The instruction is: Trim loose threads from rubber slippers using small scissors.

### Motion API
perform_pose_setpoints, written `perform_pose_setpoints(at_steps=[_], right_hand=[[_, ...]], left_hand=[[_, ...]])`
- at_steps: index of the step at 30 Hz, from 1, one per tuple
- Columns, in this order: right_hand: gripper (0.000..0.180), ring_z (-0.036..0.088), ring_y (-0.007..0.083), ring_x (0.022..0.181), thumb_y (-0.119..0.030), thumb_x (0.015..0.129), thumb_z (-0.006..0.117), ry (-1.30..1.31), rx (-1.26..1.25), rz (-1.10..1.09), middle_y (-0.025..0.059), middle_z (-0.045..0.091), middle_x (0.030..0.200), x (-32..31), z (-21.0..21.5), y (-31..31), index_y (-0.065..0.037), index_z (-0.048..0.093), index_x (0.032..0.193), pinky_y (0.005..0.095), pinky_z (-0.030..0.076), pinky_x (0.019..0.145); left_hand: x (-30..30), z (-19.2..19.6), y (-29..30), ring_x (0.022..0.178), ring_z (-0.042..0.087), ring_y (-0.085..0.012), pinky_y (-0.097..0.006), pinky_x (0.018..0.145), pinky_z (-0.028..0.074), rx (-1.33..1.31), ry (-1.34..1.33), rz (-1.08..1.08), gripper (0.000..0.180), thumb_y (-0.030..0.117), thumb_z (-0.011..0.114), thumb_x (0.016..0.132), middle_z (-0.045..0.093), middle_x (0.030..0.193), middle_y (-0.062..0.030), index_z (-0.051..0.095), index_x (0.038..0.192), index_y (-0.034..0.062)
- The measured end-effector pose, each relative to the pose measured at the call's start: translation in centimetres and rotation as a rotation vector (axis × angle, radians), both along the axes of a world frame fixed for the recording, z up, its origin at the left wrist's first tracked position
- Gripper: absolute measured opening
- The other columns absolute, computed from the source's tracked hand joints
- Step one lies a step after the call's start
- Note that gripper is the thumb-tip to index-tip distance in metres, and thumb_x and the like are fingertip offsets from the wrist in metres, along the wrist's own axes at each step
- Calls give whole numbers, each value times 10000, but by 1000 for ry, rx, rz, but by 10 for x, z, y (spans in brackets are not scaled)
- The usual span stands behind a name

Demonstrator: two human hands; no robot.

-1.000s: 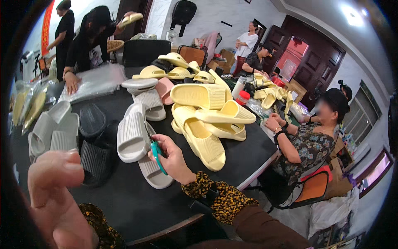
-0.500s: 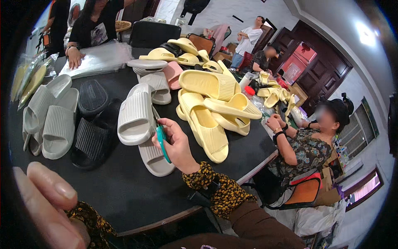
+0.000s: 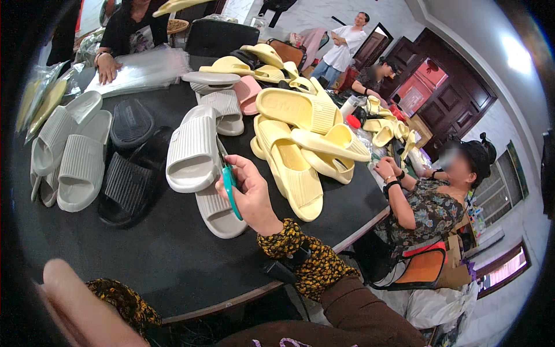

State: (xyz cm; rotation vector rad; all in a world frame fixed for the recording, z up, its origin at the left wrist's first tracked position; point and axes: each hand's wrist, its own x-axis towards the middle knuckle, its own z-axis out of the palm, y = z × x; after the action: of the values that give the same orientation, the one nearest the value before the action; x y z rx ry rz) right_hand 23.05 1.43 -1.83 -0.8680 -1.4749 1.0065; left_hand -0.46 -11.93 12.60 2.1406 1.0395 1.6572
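Observation:
My right hand is closed around scissors with teal handles. Their blades lie along the right side of an upper light-grey slide slipper; I cannot tell whether they touch it. Another grey slipper is partly covered beneath it. At the lower left, close to the camera, my left hand has a finger stretched out and shows nothing in it; part of the hand is cut off. Black slippers and a group of grey slippers lie beyond it.
Yellow slippers are piled to the right on the black table. A pink slipper and clear plastic bags lie farther back. One person works at the right edge; another's hand rests on the bags.
My left hand has dropped lower and turned, with less of it in view. My right hand keeps the scissors beside the grey slippers. A yellow shape has appeared at the top edge.

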Motion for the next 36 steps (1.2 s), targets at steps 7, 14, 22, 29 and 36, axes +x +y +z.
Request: perform_pose_setpoints(at_steps=[7, 14, 22, 29, 36], right_hand=[[436, 526, 58, 806, -24, 813, 646, 8, -2, 5, 22, 564, 905, 1, 0, 1, 16, 442, 1196, 204, 441, 729], [481, 538, 78, 840, 21, 812, 617, -43, -50, 17, 39, 554, 908, 0, 4, -1, 16, 395, 1239, 219, 444, 773], [505, 543, 82, 831, 6, 807, 630, -81, -81, -5, 36, 563, 911, -3, 6, -5, -2, 391, 1252, 219, 450, 757], [454, 517, 48, 762, 3, 803, 647, -6, -20, -5, 9, 550, 853, 4, 4, 0, 9, 439, 1207, 201, 438, 691], [438, 524, 56, 772, -25, 802, 659, -20, -8, -7, 15, 563, 863, 3, 3, 2, 7, 451, 1186, 213, 445, 702]], left_hand=[[3, -6, 4, 850, 598, -192, -336, 768, 464, -11, -27, -25, 189, 225, 576, 853, 619, 951, -100, 548, 944, 61], [0, -8, 6, 840, 602, -200, -341, 764, 466, -22, -39, -24, 207, 234, 573, 857, 623, 954, -104, 549, 963, 59], [-3, -7, 9, 827, 607, -210, -346, 759, 469, -34, -40, -49, 228, 245, 570, 861, 627, 957, -109, 551, 986, 55], [1, -11, 22, 816, 611, -218, -351, 755, 472, -46, -67, -123, 247, 254, 568, 864, 631, 960, -113, 552, 1006, 52], [3, -7, 23, 805, 616, -226, -355, 751, 475, -57, -75, -183, 266, 263, 565, 867, 635, 962, -117, 554, 1025, 49]])
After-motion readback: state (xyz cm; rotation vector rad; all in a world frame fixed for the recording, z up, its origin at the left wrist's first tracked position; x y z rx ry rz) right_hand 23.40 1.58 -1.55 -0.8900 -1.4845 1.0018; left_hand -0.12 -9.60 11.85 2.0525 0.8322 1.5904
